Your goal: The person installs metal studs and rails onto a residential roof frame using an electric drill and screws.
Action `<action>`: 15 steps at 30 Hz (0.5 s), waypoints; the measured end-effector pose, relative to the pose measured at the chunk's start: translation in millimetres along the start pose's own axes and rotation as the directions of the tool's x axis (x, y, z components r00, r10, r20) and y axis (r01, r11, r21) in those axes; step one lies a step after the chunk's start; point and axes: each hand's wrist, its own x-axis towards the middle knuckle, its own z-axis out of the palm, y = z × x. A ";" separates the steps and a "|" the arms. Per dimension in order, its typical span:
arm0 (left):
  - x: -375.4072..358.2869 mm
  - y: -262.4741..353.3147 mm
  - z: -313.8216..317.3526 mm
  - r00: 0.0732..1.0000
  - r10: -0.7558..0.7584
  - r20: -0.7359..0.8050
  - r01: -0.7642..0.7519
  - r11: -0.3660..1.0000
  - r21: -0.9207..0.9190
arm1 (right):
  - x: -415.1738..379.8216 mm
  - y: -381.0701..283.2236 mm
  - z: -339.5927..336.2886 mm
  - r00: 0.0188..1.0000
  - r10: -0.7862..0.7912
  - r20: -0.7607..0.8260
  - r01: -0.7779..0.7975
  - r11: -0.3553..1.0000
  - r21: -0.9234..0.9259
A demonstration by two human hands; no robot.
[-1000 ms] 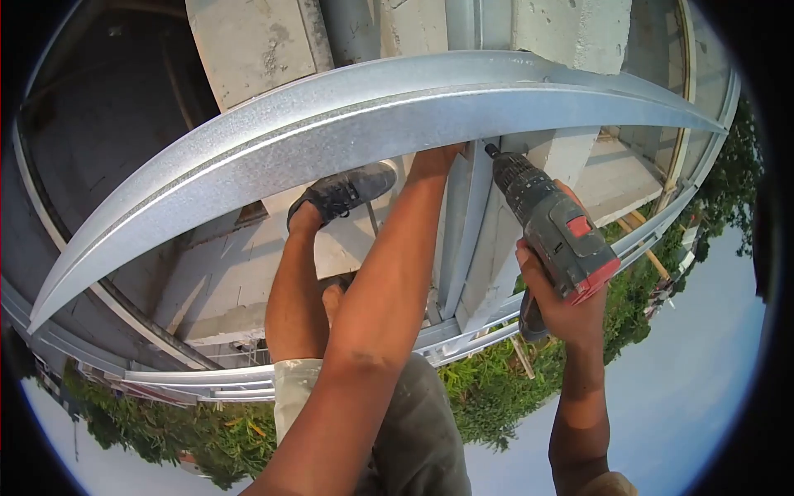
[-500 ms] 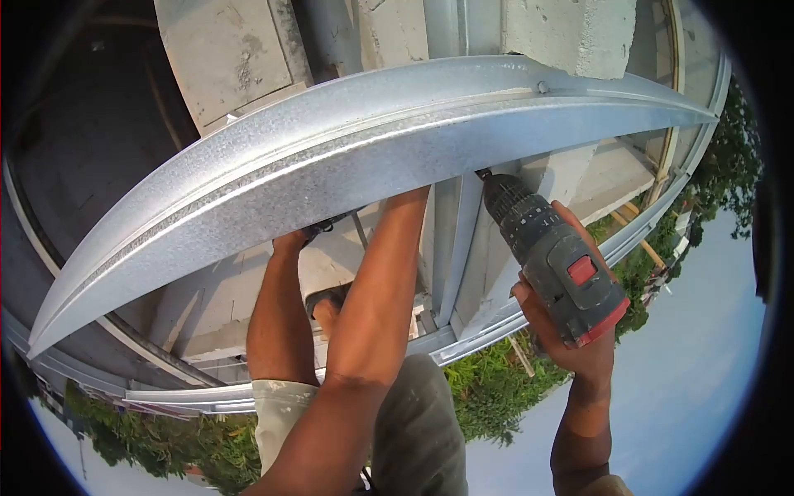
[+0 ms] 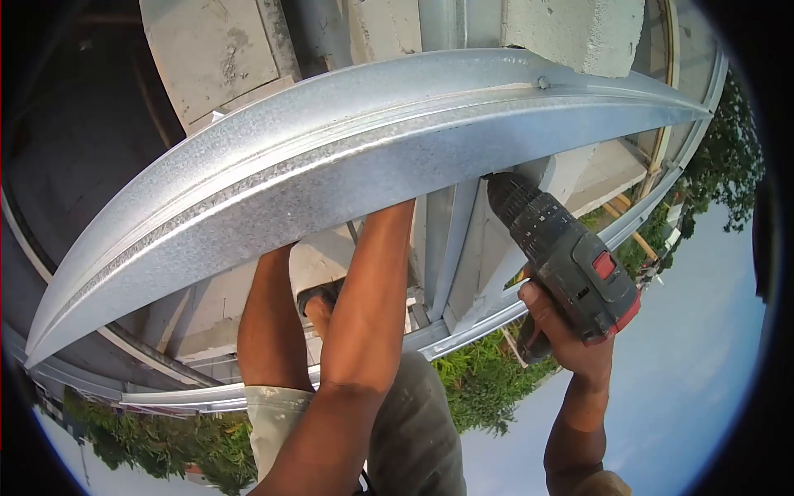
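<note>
A cordless drill (image 3: 564,252) with a dark body and red accents is gripped in my right hand (image 3: 571,331), its fingers wrapped round the handle. The drill's front end meets the lower edge of a long galvanized steel channel (image 3: 356,178), where the tip is hard to make out. My left forearm (image 3: 368,298) reaches up behind the channel. The left hand itself is hidden there, so its grip does not show. A round screw head or bolt (image 3: 543,83) sits on the channel's upper face.
Pale blocks (image 3: 571,37) adjoin the channel's far side. An upright metal stud (image 3: 451,248) stands below it. My leg (image 3: 277,331) and a sandalled foot (image 3: 318,306) are on a concrete ledge. Beyond a metal rail (image 3: 471,343), greenery (image 3: 488,380) and sky appear.
The drill and my right hand have shifted slightly right and down in view, and the bit tip seen before is now out of sight. The channel sits slightly higher at its right end.
</note>
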 end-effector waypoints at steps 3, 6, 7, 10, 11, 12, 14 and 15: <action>-0.9 -4.6 5.3 1.000 -0.027 -0.003 0.027 1.000 -0.006 | 2.7 -7.8 1.1 0.998 -0.032 -0.049 0.029 0.998 -0.052; 4.1 -10.5 25.9 0.951 0.259 -0.168 -0.206 0.937 0.281 | 5.0 -13.4 3.0 0.990 -0.083 -0.111 0.067 0.988 -0.138; 4.9 -9.1 26.3 0.911 0.356 -0.206 -0.259 0.885 0.386 | 4.3 -13.1 4.6 0.988 -0.093 -0.120 0.074 0.985 -0.155; -5.6 -9.0 22.2 0.998 0.026 0.062 -0.034 0.991 0.127 | -4.7 -7.5 8.4 0.989 -0.017 -0.144 0.002 0.994 -0.106; -16.1 -20.3 31.2 0.991 -0.072 0.117 0.040 0.967 0.251 | -8.5 -6.5 9.6 0.979 0.089 -0.186 -0.098 0.994 -0.039; -24.5 -32.3 39.9 0.983 -0.124 0.138 0.076 0.947 0.312 | -9.0 -8.1 8.2 0.969 0.145 -0.202 -0.148 0.989 -0.004; -24.8 -33.9 45.0 0.977 -0.160 0.140 0.098 0.924 0.370 | -8.7 -6.8 5.2 0.970 0.118 -0.211 -0.125 0.992 -0.019; -26.8 -36.1 48.0 0.982 -0.144 0.121 0.091 0.926 0.365 | -8.5 -5.3 5.1 0.975 0.077 -0.207 -0.088 0.995 -0.043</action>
